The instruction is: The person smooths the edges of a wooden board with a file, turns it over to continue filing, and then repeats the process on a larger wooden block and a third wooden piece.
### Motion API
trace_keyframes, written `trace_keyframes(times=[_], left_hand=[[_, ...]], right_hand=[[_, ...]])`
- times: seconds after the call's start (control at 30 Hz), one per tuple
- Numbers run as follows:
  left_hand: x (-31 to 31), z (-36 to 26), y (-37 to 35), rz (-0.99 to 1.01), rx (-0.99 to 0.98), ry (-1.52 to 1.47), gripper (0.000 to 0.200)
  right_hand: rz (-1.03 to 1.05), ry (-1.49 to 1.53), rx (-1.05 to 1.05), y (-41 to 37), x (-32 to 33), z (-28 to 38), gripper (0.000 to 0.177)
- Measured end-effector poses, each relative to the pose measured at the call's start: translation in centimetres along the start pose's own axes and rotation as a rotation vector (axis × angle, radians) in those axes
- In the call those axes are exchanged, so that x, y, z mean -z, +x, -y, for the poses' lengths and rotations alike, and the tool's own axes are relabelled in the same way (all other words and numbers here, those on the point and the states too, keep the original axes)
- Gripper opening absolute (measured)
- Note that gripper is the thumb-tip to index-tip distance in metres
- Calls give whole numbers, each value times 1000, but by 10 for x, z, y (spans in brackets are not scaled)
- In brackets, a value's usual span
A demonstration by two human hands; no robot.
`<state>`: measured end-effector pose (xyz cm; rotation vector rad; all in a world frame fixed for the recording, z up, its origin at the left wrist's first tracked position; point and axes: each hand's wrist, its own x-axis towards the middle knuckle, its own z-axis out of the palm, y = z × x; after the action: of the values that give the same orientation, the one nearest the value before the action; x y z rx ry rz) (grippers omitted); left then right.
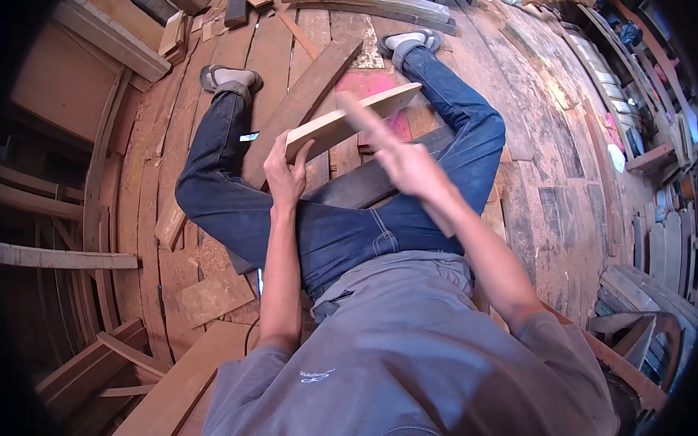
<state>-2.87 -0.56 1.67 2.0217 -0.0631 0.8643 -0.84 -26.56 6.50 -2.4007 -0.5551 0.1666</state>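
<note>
My left hand (284, 172) grips the near left end of a wooden board (331, 134), thumb on the side facing me and fingers round its end. The board is held on edge between my legs, its pale upper edge slanting up to the right. My right hand (413, 169) is smeared by motion. It is closed round a long, flat, tan stick-like piece (367, 123), which crosses the pale edge near the board's middle. The blur hides what kind of tool or strip this is, and whether it touches the board.
Beneath my thighs lies a dark plank (367, 179). Another long plank (303, 104) runs diagonally between my feet, beside a pink patch (367, 83) on the wooden floor. Stacked timber (372, 6) lies ahead. Wooden frames (66, 255) stand left; a cluttered shelf (629, 93) stands right.
</note>
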Motion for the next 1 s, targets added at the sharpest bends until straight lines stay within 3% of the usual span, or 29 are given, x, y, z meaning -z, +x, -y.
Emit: trace_keyframes(times=[0.03, 0.17, 0.23, 0.3, 0.43, 0.5, 0.6, 0.77, 0.87, 1.0], left_hand=[[0, -1, 1, -13, 21, -23, 31], [-2, -4, -1, -38, -22, -34, 29], [3, -11, 4, -14, -56, -8, 29], [3, -8, 6, -9, -30, 11, 27], [1, 2, 7, 53, -8, -15, 28], [1, 3, 4, 113, 11, -22, 29], [-8, 3, 1, 168, -9, 13, 31], [-18, 4, 1, 147, -27, 11, 45], [-18, 7, 0, 136, -42, 68, 47], [-15, 9, 0, 156, -36, 61, 43]], right_hand=[[46, 0, -173, 3, 13, -13, 58], [-75, 94, -175, 8, 9, -62, 65], [-130, 197, -223, 4, 9, -43, 69], [-28, 283, -246, 2, 15, -20, 69], [5, 188, -88, 4, 6, -19, 57], [-101, 139, -5, 11, -11, -28, 52], [-47, 77, -129, 10, -13, -15, 42], [-67, 10, -255, 15, -15, 13, 44], [-55, 102, -159, 20, -11, 11, 52], [-223, 12, 64, 36, -28, -33, 41]])
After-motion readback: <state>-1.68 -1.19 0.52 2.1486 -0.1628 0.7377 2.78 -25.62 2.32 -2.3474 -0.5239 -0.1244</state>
